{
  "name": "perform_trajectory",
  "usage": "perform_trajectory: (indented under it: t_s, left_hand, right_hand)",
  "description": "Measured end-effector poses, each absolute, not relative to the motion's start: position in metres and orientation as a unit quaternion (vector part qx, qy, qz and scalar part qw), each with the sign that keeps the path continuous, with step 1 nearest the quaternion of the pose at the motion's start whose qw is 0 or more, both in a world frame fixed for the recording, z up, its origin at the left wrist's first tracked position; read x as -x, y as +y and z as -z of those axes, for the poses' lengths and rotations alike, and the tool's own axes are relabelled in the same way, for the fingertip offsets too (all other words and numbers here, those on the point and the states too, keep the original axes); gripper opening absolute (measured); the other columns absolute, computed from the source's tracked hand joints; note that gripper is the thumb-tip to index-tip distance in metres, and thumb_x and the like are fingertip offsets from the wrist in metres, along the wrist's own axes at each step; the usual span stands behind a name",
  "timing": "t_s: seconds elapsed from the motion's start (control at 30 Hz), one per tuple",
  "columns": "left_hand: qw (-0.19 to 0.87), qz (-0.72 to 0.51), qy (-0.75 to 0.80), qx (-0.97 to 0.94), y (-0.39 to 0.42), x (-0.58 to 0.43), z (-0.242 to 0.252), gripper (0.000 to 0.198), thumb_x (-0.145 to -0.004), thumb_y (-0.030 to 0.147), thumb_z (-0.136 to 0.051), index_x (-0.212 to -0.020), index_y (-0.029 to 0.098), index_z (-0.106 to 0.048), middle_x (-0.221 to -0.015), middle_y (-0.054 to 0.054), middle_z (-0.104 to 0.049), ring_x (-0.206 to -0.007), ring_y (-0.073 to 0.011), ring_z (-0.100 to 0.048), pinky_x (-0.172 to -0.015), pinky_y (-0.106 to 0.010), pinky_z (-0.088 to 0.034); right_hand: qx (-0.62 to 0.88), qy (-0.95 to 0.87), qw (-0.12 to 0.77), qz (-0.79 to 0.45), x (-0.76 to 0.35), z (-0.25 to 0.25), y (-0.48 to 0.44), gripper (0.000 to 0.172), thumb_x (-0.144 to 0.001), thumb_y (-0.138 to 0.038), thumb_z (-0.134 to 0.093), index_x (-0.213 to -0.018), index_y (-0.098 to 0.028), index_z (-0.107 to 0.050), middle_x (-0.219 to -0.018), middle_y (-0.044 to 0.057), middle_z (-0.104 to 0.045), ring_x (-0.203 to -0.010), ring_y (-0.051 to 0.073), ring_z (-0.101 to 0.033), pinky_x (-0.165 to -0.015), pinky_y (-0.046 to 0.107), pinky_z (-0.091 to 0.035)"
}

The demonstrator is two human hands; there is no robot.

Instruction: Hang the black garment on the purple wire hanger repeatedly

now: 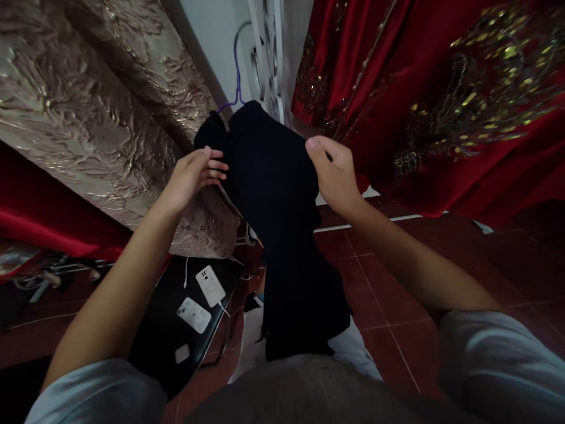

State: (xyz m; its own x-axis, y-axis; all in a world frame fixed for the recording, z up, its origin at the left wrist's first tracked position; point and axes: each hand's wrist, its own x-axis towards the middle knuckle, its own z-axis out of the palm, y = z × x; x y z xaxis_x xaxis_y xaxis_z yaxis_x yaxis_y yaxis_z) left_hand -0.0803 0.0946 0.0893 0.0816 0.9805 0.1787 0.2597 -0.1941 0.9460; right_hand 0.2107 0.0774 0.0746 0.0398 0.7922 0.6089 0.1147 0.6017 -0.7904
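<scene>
A black garment (273, 176) hangs in front of me from a purple hanger (238, 88), its lower part reaching down over my lap. My right hand (335, 171) is closed at the garment's right edge, thumb and index finger pinching the cloth. On the other side, my left hand (194, 174) is beside the garment's left edge, just below a folded-over piece near the hanger. Its fingers are stretched out and apart, pointing toward the cloth. Whether those fingertips touch the fabric is hard to make out. The exact kind of garment does not show.
A beige embossed curtain (110, 118) hangs at left, and red cloth with gold sequins (441, 118) at right. Below left, a black seat or table (154, 330) carries two phones, one a white phone (210, 285) with a cable plugged in. The floor is red tile (379, 294).
</scene>
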Motion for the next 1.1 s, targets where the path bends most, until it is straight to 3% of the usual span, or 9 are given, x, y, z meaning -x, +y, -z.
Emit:
perform_trajectory:
  t_s: [0.27,0.4,0.53,0.67,0.73,0.83,0.9,1.03,1.1]
  left_hand:
    - [0.367,-0.449,0.481,-0.657,0.077,0.068,-0.088,0.031,-0.093,0.043,-0.067,-0.114,0.021,-0.068,-0.1,-0.009,-0.074,-0.087,-0.0192,-0.07,-0.076,-0.03,-0.053]
    - [0.369,-0.47,0.493,-0.633,0.085,0.075,-0.082,0.029,-0.092,0.045,-0.066,-0.111,0.023,-0.065,-0.1,-0.007,-0.075,-0.087,-0.0202,-0.071,-0.076,-0.031,-0.055]
    - [0.364,-0.494,0.482,-0.626,0.089,0.081,-0.08,0.031,-0.09,0.045,-0.069,-0.111,0.024,-0.063,-0.103,-0.008,-0.074,-0.085,-0.0201,-0.071,-0.074,-0.032,-0.055]
    - [0.394,-0.516,0.467,-0.6,0.081,0.077,-0.083,0.039,-0.092,0.058,-0.062,-0.109,0.023,-0.063,-0.096,-0.008,-0.073,-0.082,-0.0206,-0.07,-0.073,-0.036,-0.055]
    - [0.413,-0.525,0.472,-0.575,0.073,0.069,-0.084,0.037,-0.093,0.058,-0.061,-0.101,0.022,-0.061,-0.092,-0.005,-0.07,-0.081,-0.0196,-0.068,-0.073,-0.036,-0.056]
    - [0.415,-0.515,0.487,-0.571,0.056,0.058,-0.087,0.023,-0.081,0.033,-0.074,-0.091,0.02,-0.057,-0.083,-0.002,-0.062,-0.075,-0.0165,-0.062,-0.069,-0.032,-0.053]
    - [0.413,-0.471,0.488,-0.609,0.04,0.057,-0.09,0.022,-0.072,0.02,-0.07,-0.09,0.019,-0.057,-0.08,-0.001,-0.06,-0.072,-0.0161,-0.058,-0.065,-0.03,-0.049]
    - [0.353,-0.303,0.475,-0.747,0.001,0.069,-0.101,0.027,-0.071,0.016,-0.06,-0.098,0.022,-0.063,-0.087,-0.002,-0.063,-0.08,-0.0203,-0.061,-0.069,-0.032,-0.051]
    - [0.313,-0.226,0.451,-0.805,-0.015,0.075,-0.108,0.027,-0.074,0.015,-0.057,-0.098,0.024,-0.065,-0.092,-0.002,-0.067,-0.088,-0.0222,-0.064,-0.077,-0.033,-0.053]
  right_hand:
    - [0.322,-0.574,0.697,-0.284,-0.221,-0.081,0.078,0.053,-0.096,-0.057,-0.06,-0.065,-0.021,-0.036,-0.069,-0.003,-0.025,-0.063,0.011,-0.027,-0.061,0.026,-0.029]
    - [0.329,-0.602,0.659,-0.308,-0.217,-0.098,0.102,0.063,-0.089,-0.076,-0.058,-0.063,-0.023,-0.036,-0.065,-0.003,-0.028,-0.062,0.011,-0.027,-0.059,0.028,-0.03]
    - [0.391,-0.631,0.596,-0.306,-0.212,-0.106,0.115,0.061,-0.084,-0.085,-0.054,-0.068,-0.027,-0.048,-0.064,0.001,-0.044,-0.075,0.018,-0.042,-0.07,0.035,-0.044]
    - [0.355,-0.727,0.546,-0.217,-0.201,-0.082,0.067,0.054,-0.1,-0.07,-0.038,-0.077,-0.025,-0.058,-0.078,0.003,-0.058,-0.082,0.021,-0.055,-0.081,0.04,-0.048]
    - [0.327,-0.803,0.455,-0.202,-0.195,-0.063,0.032,0.05,-0.104,-0.061,-0.033,-0.093,-0.024,-0.063,-0.085,0.005,-0.064,-0.08,0.021,-0.06,-0.078,0.04,-0.049]
    - [0.229,-0.898,0.307,-0.218,-0.188,-0.04,-0.003,0.054,-0.101,-0.064,-0.039,-0.118,-0.019,-0.062,-0.101,0.011,-0.07,-0.09,0.025,-0.066,-0.078,0.041,-0.052]
    - [0.137,-0.919,0.273,-0.251,-0.188,-0.033,-0.008,0.059,-0.098,-0.068,-0.047,-0.128,-0.018,-0.059,-0.119,0.014,-0.069,-0.106,0.027,-0.066,-0.089,0.042,-0.054]
    - [0.167,-0.875,0.379,-0.25,-0.209,-0.035,0.017,0.045,-0.1,-0.053,-0.054,-0.137,-0.028,-0.055,-0.136,0.011,-0.061,-0.129,0.028,-0.057,-0.112,0.048,-0.045]
    - [0.258,-0.831,0.448,-0.205,-0.225,-0.036,0.039,0.051,-0.096,-0.051,-0.06,-0.143,-0.03,-0.052,-0.146,0.012,-0.053,-0.142,0.031,-0.046,-0.12,0.053,-0.036]
